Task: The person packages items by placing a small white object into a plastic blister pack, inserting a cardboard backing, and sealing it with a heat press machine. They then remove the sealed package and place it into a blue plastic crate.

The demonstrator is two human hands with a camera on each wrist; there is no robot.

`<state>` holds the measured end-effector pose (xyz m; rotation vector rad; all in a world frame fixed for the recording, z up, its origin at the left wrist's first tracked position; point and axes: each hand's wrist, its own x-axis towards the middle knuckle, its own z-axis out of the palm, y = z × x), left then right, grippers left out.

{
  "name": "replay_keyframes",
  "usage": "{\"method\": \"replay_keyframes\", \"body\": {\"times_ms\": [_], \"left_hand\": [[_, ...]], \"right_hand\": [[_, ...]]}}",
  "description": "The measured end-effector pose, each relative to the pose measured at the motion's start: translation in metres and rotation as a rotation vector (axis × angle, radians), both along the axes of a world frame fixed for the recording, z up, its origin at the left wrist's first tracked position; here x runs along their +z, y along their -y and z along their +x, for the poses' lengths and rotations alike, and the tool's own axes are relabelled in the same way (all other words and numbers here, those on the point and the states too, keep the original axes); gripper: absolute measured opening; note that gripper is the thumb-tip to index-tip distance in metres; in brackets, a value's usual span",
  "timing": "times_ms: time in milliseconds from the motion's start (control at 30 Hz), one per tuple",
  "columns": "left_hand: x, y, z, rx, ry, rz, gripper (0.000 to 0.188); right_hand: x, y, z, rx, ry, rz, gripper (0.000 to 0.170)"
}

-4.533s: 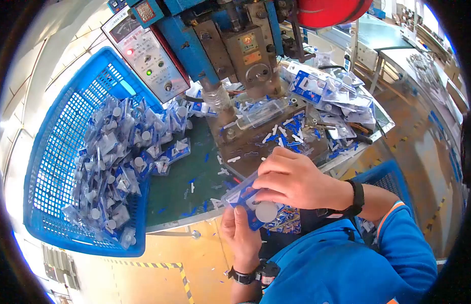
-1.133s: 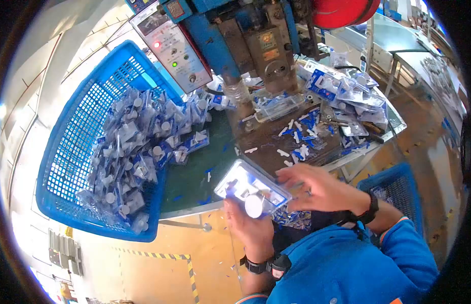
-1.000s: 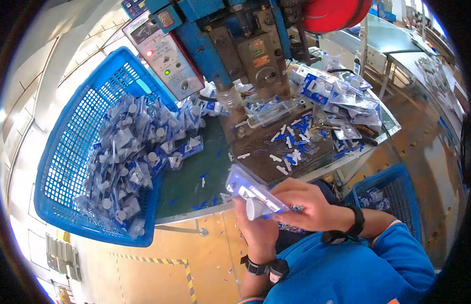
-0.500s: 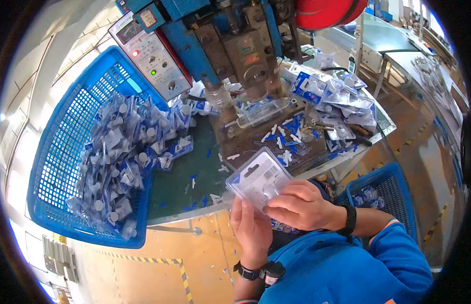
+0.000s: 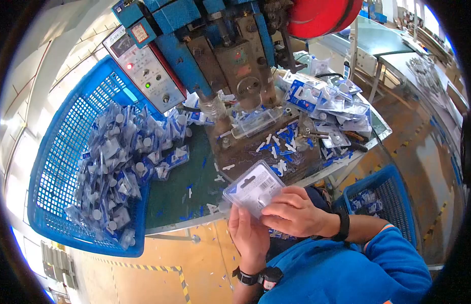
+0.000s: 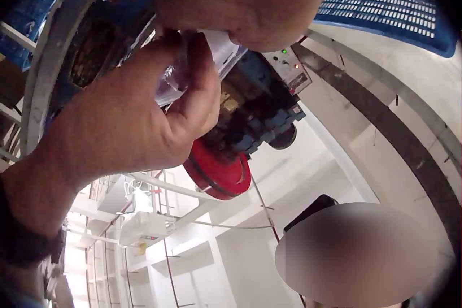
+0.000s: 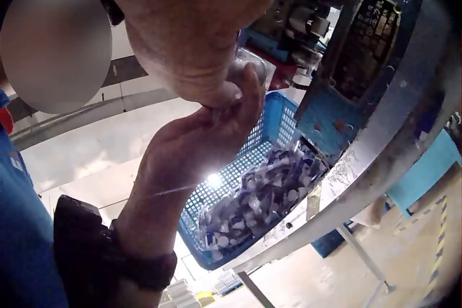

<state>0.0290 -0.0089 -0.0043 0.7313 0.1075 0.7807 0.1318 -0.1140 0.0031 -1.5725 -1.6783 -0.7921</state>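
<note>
A clear blister pack (image 5: 249, 188) is held in front of the body, its printed back with a barcode and a dark hanging slot facing up. My left hand (image 5: 249, 239) holds it at the lower left edge between thumb and fingers. On the lower right side, my right hand (image 5: 300, 215) grips the same pack with curled fingers, covering that corner. In the left wrist view, the right hand (image 6: 126, 116) pinches the pack's clear plastic (image 6: 170, 85). From the right wrist, the left hand (image 7: 198, 145) shows under the right one, partly hiding the pack.
A blue basket (image 5: 45, 190) full of similar packs stands on the left. The press (image 5: 243, 66) rises behind the hands, with blue and white scraps (image 5: 281, 144) on its base. More packs (image 5: 329, 104) are heaped at right. A second blue basket (image 5: 397, 213) sits lower right.
The blister pack has been turned over: its front with the white disc showed earlier, its barcoded back now. The right hand has come back onto it. Over the last half second little differs.
</note>
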Motion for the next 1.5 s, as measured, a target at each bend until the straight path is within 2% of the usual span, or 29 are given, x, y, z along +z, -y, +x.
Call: {"method": "replay_keyframes", "body": {"times_ms": [500, 600, 667, 733, 767, 833, 867, 900, 967, 1033, 1067, 1100, 1133, 1167, 1200, 1233, 1267, 1300, 1400, 1500], "left_hand": [[-0.004, 0.002, -0.003, 0.025, -0.005, 0.014, 0.034], [-0.004, 0.002, -0.004, -0.101, 0.012, 0.069, 0.039], [-0.024, -0.011, -0.007, -0.135, -0.339, 0.143, 0.039], [0.000, 0.002, 0.003, -0.166, -0.300, 0.330, 0.045], [0.015, -0.002, 0.000, -0.120, -0.369, 0.449, 0.045], [0.016, -0.033, -0.015, -0.026, -0.545, 0.584, 0.035], [0.015, -0.052, -0.023, 0.077, -0.598, 0.669, 0.029], [0.011, -0.074, -0.032, 0.176, -0.651, 0.753, 0.023], [0.000, -0.131, -0.039, 0.440, -0.982, 1.042, 0.019], [-0.016, -0.193, -0.041, 0.610, -1.012, 1.207, 0.029], [-0.007, -0.206, -0.037, 0.606, -1.131, 1.253, 0.037], [0.001, -0.216, -0.031, 0.599, -1.246, 1.304, 0.045], [0.002, -0.226, -0.023, 0.635, -1.287, 1.455, 0.051], [0.001, -0.237, -0.016, 0.671, -1.319, 1.608, 0.058], [-0.001, -0.248, -0.010, 0.628, -1.235, 1.687, 0.063], [-0.004, -0.266, 0.000, 0.601, -1.276, 1.776, 0.067], [-0.007, -0.271, 0.010, 0.648, -1.324, 1.838, 0.068], [-0.012, -0.273, 0.020, 0.702, -1.366, 1.897, 0.068], [-0.014, -0.281, 0.042, 0.602, -1.470, 1.912, 0.065], [-0.022, -0.291, 0.051, 0.700, -1.421, 1.933, 0.059]], "right_hand": [[-0.005, 0.003, -0.006, -0.023, 0.007, -0.013, 0.014], [0.001, 0.011, -0.002, -0.008, 0.020, -0.039, 0.014], [0.011, 0.028, 0.001, -0.044, -0.040, -0.106, 0.015], [0.021, 0.066, 0.013, -0.070, -0.069, -0.097, 0.023], [0.029, 0.092, 0.016, -0.173, -0.095, -0.205, 0.023], [0.039, 0.138, 0.028, -0.397, -0.171, -0.362, 0.022], [0.041, 0.166, 0.037, -0.494, -0.296, -0.557, 0.026], [0.037, 0.183, 0.042, -0.572, -0.313, -0.620, 0.027], [0.029, 0.208, 0.043, -0.739, -0.355, -0.759, 0.030], [0.052, 0.192, 0.043, -0.508, -0.661, -0.640, 0.033], [0.070, 0.178, 0.044, -0.400, -0.812, -0.561, 0.035], [0.091, 0.166, 0.044, -0.186, -0.845, -0.553, 0.035], [0.110, 0.153, 0.046, 0.026, -0.868, -0.534, 0.036], [0.111, 0.135, 0.051, 0.327, -0.781, -0.416, 0.034], [0.112, 0.112, 0.050, 0.666, -0.852, -0.274, 0.031], [0.112, 0.096, 0.052, 0.890, -0.843, -0.186, 0.030], [0.114, 0.087, 0.051, 1.017, -0.835, -0.121, 0.029], [0.117, 0.083, 0.052, 1.088, -0.812, -0.066, 0.029], [0.124, 0.084, 0.056, 1.178, -0.740, 0.019, 0.027], [0.128, 0.094, 0.056, 1.188, -0.690, 0.060, 0.025]]}}
